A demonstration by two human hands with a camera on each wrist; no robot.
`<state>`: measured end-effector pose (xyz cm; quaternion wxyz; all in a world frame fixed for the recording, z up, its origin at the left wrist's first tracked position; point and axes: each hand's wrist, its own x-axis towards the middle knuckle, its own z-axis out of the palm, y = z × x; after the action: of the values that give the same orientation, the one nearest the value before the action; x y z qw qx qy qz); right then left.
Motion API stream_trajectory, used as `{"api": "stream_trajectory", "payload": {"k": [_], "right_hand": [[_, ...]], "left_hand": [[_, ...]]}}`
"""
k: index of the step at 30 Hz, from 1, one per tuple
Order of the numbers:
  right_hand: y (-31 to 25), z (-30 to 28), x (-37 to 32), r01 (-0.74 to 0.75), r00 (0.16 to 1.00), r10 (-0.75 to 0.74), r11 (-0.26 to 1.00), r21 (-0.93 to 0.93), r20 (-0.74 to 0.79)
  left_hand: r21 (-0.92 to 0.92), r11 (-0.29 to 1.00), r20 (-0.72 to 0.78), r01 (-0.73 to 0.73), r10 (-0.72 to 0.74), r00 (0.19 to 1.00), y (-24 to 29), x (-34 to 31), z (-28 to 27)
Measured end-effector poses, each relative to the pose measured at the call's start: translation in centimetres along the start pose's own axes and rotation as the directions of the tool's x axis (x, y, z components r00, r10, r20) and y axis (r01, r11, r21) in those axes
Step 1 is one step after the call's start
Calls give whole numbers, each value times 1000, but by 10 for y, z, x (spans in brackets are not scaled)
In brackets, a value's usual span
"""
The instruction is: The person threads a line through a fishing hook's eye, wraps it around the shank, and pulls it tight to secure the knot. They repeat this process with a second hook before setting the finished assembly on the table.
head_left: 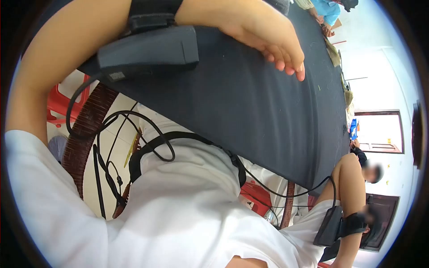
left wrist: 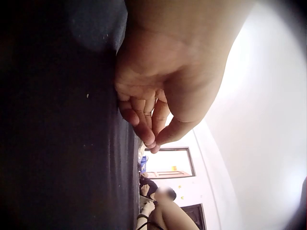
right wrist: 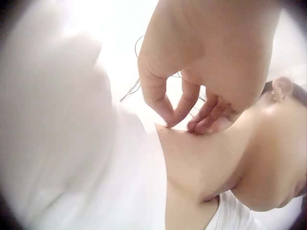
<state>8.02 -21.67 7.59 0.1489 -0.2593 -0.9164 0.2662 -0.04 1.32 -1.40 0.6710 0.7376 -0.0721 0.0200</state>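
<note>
My left hand (head_left: 263, 33) hangs over the dark cloth of the table (head_left: 250, 102). In the left wrist view its fingers are loosely curled, the thumb close to the fingertips, with nothing between them. The right hand (right wrist: 211, 57) is up at my neck (right wrist: 211, 158), outside the head view. Its bent fingertips rest on the skin right at the neckline of the white shirt (right wrist: 115, 177). A dark device (head_left: 149, 51) is strapped to the left wrist, another (head_left: 328, 225) to the right forearm.
Black cables (head_left: 163, 149) loop over my lap beside the brown woven chair arm (head_left: 87, 120). Red stools (head_left: 67, 105) stand below. Other people sit along the far side, one in a blue sleeve (head_left: 328, 11). A window (head_left: 380, 131) is in the wall behind.
</note>
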Motion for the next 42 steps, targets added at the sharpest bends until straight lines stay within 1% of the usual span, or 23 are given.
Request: {"api": "stream_trajectory", "payload": {"k": [7,16,18,19,22,24,25,26,27,28,29,30,31,32,33,34,35,36,37,38,39,41,42], "right_hand": [[2,8,-5,8,1000,-8,1000,20,-11],[2,12,-13,15,1000,-14,999,49,-17],[2,7,-12,14,999,-12,999,50,-35],[0,4,-16,11,999,-9,999,52,-47],[-6,-11,-30,12,992,-4,998,65,-125],[-14,-27,-57,37,966,-11,995,95,-258],[-16,-39,-71,61,931,-15,992,114,-366],[-19,-50,-91,93,879,-23,988,124,-477],[-20,-61,-110,127,799,-27,984,125,-600],[-21,-72,-131,154,701,-30,982,110,-712],[-18,-82,-150,156,597,-19,983,92,-802],[-14,-93,-170,140,483,0,987,77,-876],[-9,-101,-197,106,357,23,992,65,-934],[0,-108,-216,68,250,52,995,71,-967],[14,-113,-238,12,120,117,993,119,-986],[29,-114,-260,-55,-15,178,982,179,-984],[45,-112,-282,-202,-127,196,955,219,-972],[56,-110,-299,-542,-240,110,809,227,-965],[66,-108,-315,-785,-349,21,540,304,-937],[79,-108,-360,-892,-187,9,418,173,-982],[82,-96,-364,-871,-145,25,471,140,-989],[93,-81,-374,-943,-70,68,321,88,-995],[100,-75,-377,-947,-32,118,313,68,-993]], "left_hand": [[8,997,-79,81,-80,994,4,-2,7],[49,998,-90,49,-45,995,2,1,9],[47,997,-93,60,-55,994,1,1,9],[49,997,-93,62,-58,994,1,2,8],[28,998,41,-59,58,997,0,-2,-1],[89,996,-19,-26,28,999,2,-2,2],[110,994,-118,19,-6,993,-1,0,10],[117,992,-154,37,-18,988,1,0,13],[120,991,-161,59,-39,986,3,0,13],[106,994,-149,41,-25,989,2,-1,12],[94,995,-137,27,-14,990,1,-1,10],[103,994,-159,41,-24,987,3,1,11],[107,992,-137,61,-46,989,6,3,8],[95,993,-143,69,-55,988,7,3,9],[80,994,-148,79,-67,987,9,5,8],[73,994,-134,85,-75,988,9,5,6],[66,994,-123,90,-81,989,8,5,4],[34,994,-126,101,-96,987,10,5,5],[27,993,-148,111,-106,983,12,6,7],[18,992,-152,122,-118,981,13,7,7],[13,991,-161,137,-133,978,15,6,10],[-23,985,-143,173,-174,974,16,5,9],[-22,983,-150,183,-184,971,19,4,10]]}}
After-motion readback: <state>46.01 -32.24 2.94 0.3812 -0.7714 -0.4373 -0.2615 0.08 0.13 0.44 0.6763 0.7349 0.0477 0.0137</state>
